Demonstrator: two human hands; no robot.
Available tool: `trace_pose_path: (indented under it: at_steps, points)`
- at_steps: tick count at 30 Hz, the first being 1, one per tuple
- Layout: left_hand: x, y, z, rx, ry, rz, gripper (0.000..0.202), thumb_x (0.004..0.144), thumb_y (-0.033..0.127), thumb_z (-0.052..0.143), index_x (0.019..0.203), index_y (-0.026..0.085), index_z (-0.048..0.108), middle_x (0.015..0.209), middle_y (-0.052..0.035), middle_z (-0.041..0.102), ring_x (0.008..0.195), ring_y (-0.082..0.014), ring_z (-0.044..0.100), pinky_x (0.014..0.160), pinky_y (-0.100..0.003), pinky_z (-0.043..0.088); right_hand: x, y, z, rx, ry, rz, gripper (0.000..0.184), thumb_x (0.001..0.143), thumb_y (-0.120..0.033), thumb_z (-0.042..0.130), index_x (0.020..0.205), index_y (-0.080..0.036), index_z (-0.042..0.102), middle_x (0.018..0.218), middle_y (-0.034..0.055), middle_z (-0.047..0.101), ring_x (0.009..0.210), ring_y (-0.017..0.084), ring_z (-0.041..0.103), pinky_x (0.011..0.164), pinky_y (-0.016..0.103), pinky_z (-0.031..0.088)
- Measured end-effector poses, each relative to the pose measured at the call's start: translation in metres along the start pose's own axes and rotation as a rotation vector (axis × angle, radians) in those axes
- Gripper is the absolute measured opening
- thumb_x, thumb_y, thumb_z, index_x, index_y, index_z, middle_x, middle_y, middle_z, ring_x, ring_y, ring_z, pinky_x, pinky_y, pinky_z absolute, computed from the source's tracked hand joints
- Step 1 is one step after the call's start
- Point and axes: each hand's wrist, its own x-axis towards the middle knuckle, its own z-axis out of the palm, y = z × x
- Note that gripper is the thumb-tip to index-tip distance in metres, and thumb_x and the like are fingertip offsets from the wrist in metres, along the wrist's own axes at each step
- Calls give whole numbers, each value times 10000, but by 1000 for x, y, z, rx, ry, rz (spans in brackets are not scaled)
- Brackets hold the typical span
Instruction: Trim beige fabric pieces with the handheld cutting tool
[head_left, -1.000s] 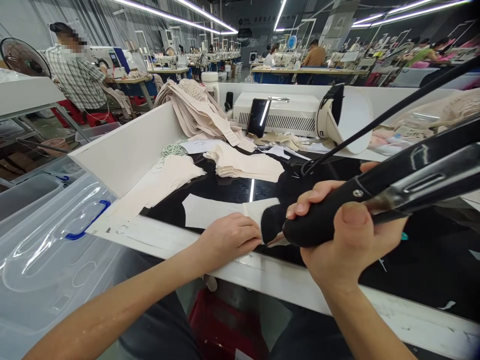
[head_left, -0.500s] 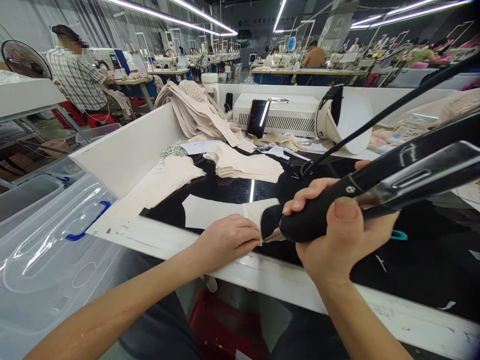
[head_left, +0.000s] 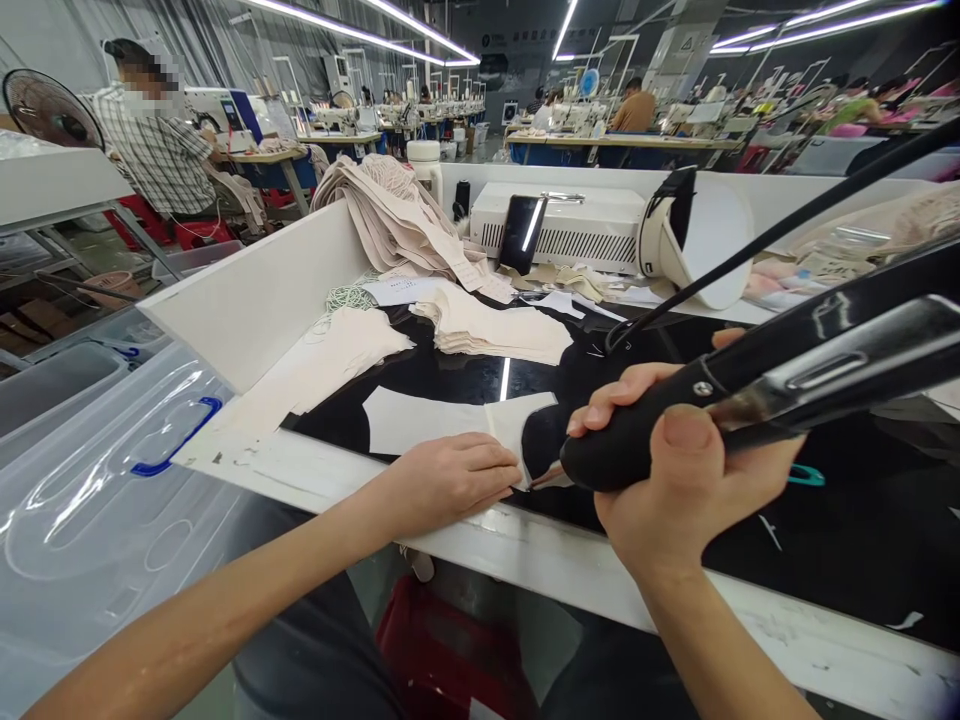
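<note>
My left hand lies flat on a white cloth piece near the table's front edge, its fingertips at the piece's right end. The fingers are stretched out and pressed down. My right hand grips a thick black tool with a rounded end, a screw and a metal lever-like part running up to the right. The tool's rounded end sits just right of the cloth's corner. A small pinkish-brown bit shows between them; I cannot tell what it is. Behind lies a stack of cream cloth pieces.
On the black tabletop are a loose cream cloth, a green-blue clip and scraps. A phone leans against a white vented box. A black cord crosses at right. Clear plastic bins stand left.
My left fingers have flattened from a bent pinch at the cloth's corner and drawn slightly left. The right hand keeps its grip on the tool, almost unmoved. The view has shifted a little.
</note>
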Motion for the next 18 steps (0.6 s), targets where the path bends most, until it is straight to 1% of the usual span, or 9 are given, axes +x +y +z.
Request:
trace_pose_path:
  at_steps: [6, 11, 18]
  points:
    - [0, 1, 0, 73, -35, 25, 207, 1174, 213, 609, 1290, 123, 755, 1207, -106, 828, 1152, -215, 796, 1138, -348, 651, 0, -3, 4, -17, 28, 38, 522, 771, -466, 966, 1092, -328, 579, 740, -103, 731, 482, 170, 626, 458, 328, 544]
    - [-2, 1, 0, 68, -55, 14, 192, 1135, 202, 685, 1304, 148, 759, 1237, -102, 816, 1190, -211, 785, 1172, -344, 637, 1, -3, 5, -27, 42, 29, 545, 742, -486, 978, 1089, -324, 590, 713, -105, 731, 465, 175, 606, 432, 326, 523]
    - [-3, 2, 1, 84, -51, 3, 205, 1185, 228, 597, 1291, 164, 760, 1235, -95, 823, 1189, -209, 790, 1166, -343, 637, 2, -4, 3, -19, 57, 54, 570, 726, -475, 980, 1143, -318, 625, 718, -110, 725, 471, 172, 629, 443, 323, 539]
